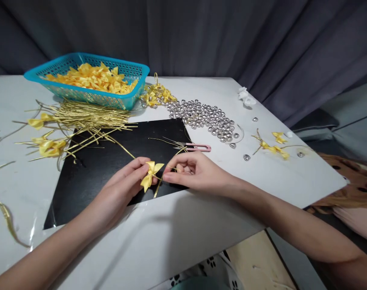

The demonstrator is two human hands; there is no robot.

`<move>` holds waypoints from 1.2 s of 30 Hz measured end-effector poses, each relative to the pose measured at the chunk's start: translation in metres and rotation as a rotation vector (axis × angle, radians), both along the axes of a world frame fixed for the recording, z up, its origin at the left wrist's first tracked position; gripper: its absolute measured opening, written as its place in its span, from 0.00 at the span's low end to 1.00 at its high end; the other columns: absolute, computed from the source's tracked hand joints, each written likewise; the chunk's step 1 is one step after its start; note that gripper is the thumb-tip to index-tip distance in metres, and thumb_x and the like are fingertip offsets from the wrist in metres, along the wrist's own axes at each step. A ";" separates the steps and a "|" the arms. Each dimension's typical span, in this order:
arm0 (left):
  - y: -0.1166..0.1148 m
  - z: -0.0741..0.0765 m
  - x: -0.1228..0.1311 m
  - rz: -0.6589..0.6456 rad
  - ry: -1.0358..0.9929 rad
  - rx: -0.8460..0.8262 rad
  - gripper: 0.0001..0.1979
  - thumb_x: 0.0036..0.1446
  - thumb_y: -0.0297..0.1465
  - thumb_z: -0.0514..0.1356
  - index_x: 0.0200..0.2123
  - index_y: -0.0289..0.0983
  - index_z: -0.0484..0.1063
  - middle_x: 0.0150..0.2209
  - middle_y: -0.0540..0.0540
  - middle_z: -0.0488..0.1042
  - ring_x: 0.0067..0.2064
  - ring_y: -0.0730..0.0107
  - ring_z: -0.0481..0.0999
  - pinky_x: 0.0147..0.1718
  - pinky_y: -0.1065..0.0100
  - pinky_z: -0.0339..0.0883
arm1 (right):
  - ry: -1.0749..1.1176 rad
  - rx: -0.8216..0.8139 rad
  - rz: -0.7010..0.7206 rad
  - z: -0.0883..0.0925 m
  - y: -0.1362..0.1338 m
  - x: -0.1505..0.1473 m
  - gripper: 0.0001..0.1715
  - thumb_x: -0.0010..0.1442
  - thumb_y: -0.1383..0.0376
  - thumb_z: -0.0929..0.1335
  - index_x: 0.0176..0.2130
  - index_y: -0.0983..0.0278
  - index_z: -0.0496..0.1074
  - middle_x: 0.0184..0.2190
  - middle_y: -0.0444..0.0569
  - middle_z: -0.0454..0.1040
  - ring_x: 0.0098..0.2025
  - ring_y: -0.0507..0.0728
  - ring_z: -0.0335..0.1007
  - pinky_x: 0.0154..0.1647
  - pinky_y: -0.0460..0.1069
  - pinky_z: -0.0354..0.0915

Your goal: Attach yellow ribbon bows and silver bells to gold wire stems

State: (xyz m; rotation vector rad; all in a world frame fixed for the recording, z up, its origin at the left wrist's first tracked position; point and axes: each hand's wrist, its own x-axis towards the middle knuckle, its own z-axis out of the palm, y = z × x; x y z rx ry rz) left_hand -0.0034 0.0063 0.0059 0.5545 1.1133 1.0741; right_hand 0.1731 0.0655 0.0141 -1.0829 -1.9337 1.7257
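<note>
Head view shows a yellow bow (150, 173) at the fingertips of the person's left hand (124, 181), pinched between thumb and fingers, its loops and tails spreading out beyond the tips toward the other hand. A thin gold wire (158, 177) runs from the bow across the small gap to the right hand (198, 171), whose thumb and forefinger grip it while the remaining fingers curl inward. Both hands are above a black board (92, 177), near its front edge. Just beyond the right hand, pink-handled snips (198, 147) lie on the board with their blades pointing left. Farther out, a bundle of gold wires (89, 114) overlaps the board's far left part, and loose yellow bows (52, 148) lie beside it. Behind the bundle, a blue basket (80, 88) holds many more bows. Silver beads (201, 114) are spread past the board's far right corner on the white table (213, 225), with a dark curtain (183, 36) behind.
</note>
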 end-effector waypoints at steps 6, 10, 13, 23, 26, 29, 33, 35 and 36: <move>0.002 0.000 0.003 -0.039 0.126 0.073 0.10 0.49 0.36 0.67 0.32 0.38 0.73 0.26 0.54 0.72 0.28 0.77 0.69 0.29 0.79 0.63 | -0.042 -0.052 0.188 0.015 0.004 0.011 0.13 0.59 0.62 0.70 0.40 0.70 0.72 0.18 0.36 0.53 0.20 0.46 0.45 0.19 0.42 0.42; 0.005 0.004 0.004 0.127 0.119 0.001 0.14 0.44 0.33 0.70 0.34 0.38 0.72 0.26 0.55 0.71 0.28 0.77 0.70 0.29 0.77 0.64 | -0.165 0.036 0.388 0.036 0.023 0.036 0.16 0.66 0.69 0.61 0.52 0.67 0.67 0.31 0.45 0.68 0.27 0.47 0.57 0.25 0.42 0.55; 0.006 0.006 0.005 0.155 0.130 0.008 0.16 0.43 0.34 0.70 0.35 0.39 0.71 0.27 0.55 0.72 0.29 0.77 0.70 0.29 0.77 0.65 | -0.089 -0.024 0.327 0.041 0.035 0.048 0.16 0.67 0.68 0.60 0.53 0.66 0.66 0.35 0.48 0.72 0.23 0.46 0.57 0.24 0.43 0.58; 0.004 -0.003 -0.003 0.091 0.316 0.177 0.12 0.50 0.37 0.66 0.36 0.41 0.68 0.28 0.54 0.70 0.29 0.76 0.69 0.27 0.77 0.60 | -0.107 0.012 0.173 0.041 0.044 0.056 0.11 0.62 0.62 0.67 0.34 0.67 0.74 0.27 0.47 0.71 0.24 0.47 0.60 0.19 0.42 0.53; 0.003 -0.005 -0.003 0.105 0.337 0.189 0.12 0.50 0.36 0.66 0.36 0.40 0.68 0.29 0.54 0.71 0.30 0.75 0.69 0.28 0.76 0.61 | -0.097 -0.003 0.183 0.044 0.043 0.057 0.11 0.61 0.62 0.67 0.33 0.67 0.74 0.24 0.44 0.68 0.20 0.45 0.53 0.17 0.43 0.46; 0.005 -0.004 -0.001 0.122 0.314 0.184 0.13 0.48 0.35 0.67 0.35 0.40 0.68 0.28 0.54 0.70 0.30 0.76 0.69 0.28 0.77 0.61 | -0.080 -0.017 0.182 0.044 0.041 0.055 0.12 0.62 0.61 0.67 0.32 0.67 0.74 0.22 0.43 0.65 0.19 0.45 0.49 0.16 0.44 0.43; 0.007 -0.001 0.000 0.150 0.253 0.163 0.15 0.45 0.35 0.69 0.34 0.39 0.68 0.28 0.55 0.70 0.29 0.78 0.70 0.28 0.78 0.62 | -0.092 -0.024 0.137 0.042 0.041 0.055 0.12 0.62 0.60 0.67 0.33 0.66 0.74 0.25 0.45 0.68 0.20 0.46 0.54 0.17 0.43 0.51; 0.007 0.000 0.000 0.141 0.237 0.165 0.15 0.45 0.36 0.69 0.34 0.40 0.68 0.27 0.55 0.70 0.29 0.78 0.70 0.28 0.78 0.63 | -0.084 -0.023 0.046 0.039 0.044 0.056 0.12 0.62 0.59 0.67 0.35 0.66 0.74 0.23 0.45 0.66 0.21 0.47 0.55 0.19 0.44 0.57; 0.007 -0.001 0.000 0.131 0.239 0.175 0.14 0.46 0.36 0.69 0.34 0.40 0.69 0.27 0.55 0.70 0.29 0.77 0.71 0.28 0.78 0.63 | -0.079 -0.018 -0.025 0.037 0.046 0.056 0.13 0.62 0.59 0.67 0.36 0.66 0.74 0.21 0.44 0.64 0.20 0.47 0.55 0.20 0.44 0.58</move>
